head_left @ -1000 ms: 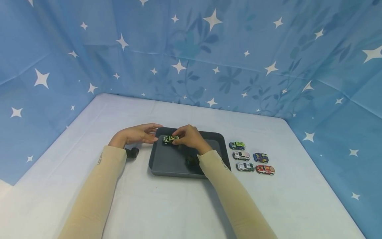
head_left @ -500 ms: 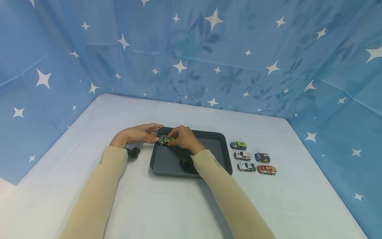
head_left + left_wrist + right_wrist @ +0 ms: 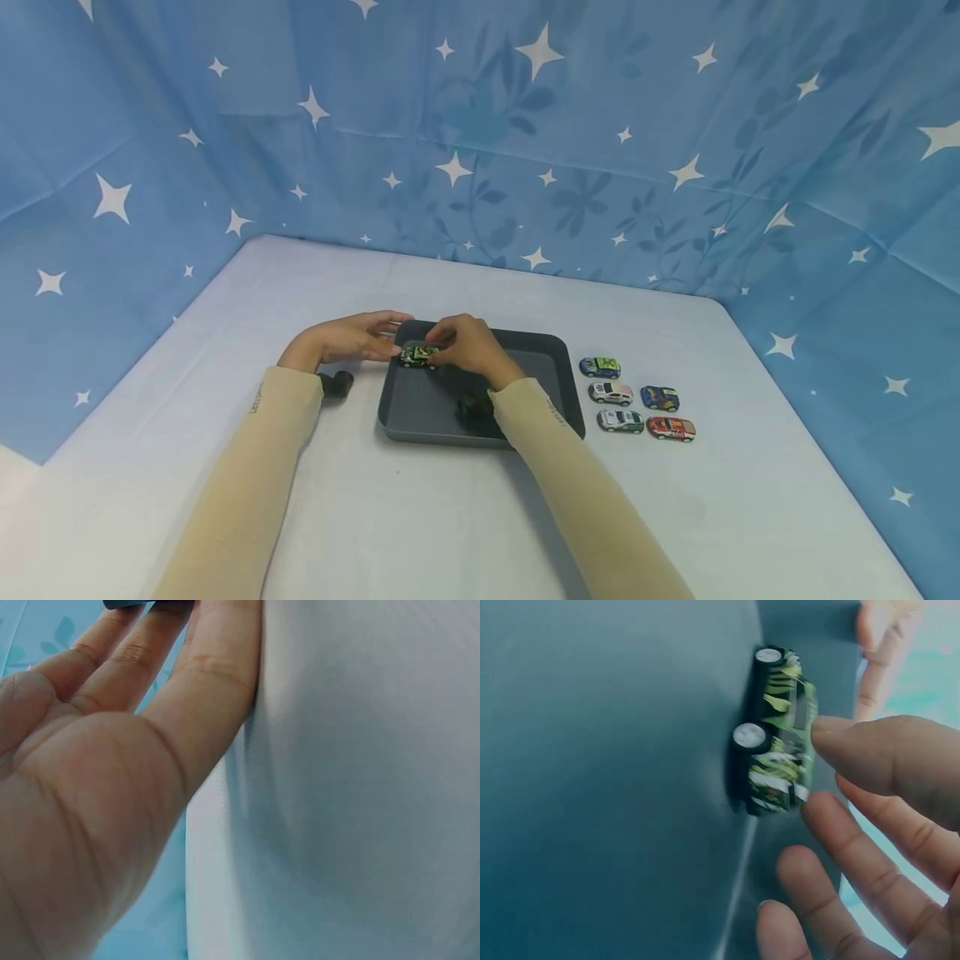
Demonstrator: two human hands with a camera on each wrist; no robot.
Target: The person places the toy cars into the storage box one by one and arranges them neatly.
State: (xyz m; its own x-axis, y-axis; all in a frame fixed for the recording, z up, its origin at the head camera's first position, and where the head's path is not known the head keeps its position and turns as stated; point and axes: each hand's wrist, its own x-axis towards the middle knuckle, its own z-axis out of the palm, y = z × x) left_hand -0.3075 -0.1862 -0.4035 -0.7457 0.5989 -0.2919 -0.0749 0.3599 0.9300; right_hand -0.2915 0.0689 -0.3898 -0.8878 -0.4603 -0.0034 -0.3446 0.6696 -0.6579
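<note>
A toy car (image 3: 418,357) in black, yellow-green and white sits in the back left of a dark grey tray (image 3: 420,408). My right hand (image 3: 472,346) is right beside it. In the right wrist view its thumb (image 3: 885,754) overlaps the edge of the toy car (image 3: 776,735), and the other fingers are spread loosely. My left hand (image 3: 345,337) lies at the tray's left rim, with fingers extended and the thumb tip at the edge. The left wrist view shows those fingers (image 3: 127,660) reaching to a dark tray edge at the top.
Right of the tray stand several more toy cars: a blue-green one (image 3: 600,367), two white ones (image 3: 611,392), a dark blue one (image 3: 660,398) and a red one (image 3: 671,428). A white cloth (image 3: 420,517) covers the table. Blue star-patterned curtain (image 3: 480,125) hangs behind.
The right hand carried the toy car left towards the tray's left wall and set it there, then shifted slightly right with its fingers loosened. The left hand has stayed at the rim.
</note>
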